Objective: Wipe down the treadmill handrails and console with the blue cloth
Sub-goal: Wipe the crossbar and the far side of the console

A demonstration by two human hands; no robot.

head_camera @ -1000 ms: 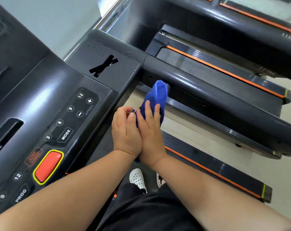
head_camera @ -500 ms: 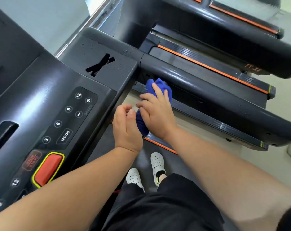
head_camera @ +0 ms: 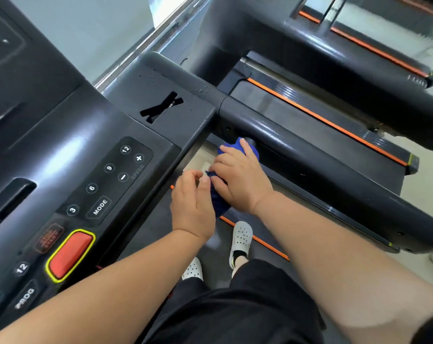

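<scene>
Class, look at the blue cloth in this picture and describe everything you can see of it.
The blue cloth is deep blue, soft and bunched up, not spread flat. Its upper end presses against the underside of the black handrail, close to where the rail joins the console. The right hand covers its middle and grips it; a darker tail hangs below, beside the left hand, whose fingertips look close to it.

The handrail (head_camera: pixel 322 155) looks like glossy black plastic, the console (head_camera: pixel 69 150) smoother semi-gloss plastic, and the blue cloth (head_camera: pixel 237 146) soft fabric.
</scene>
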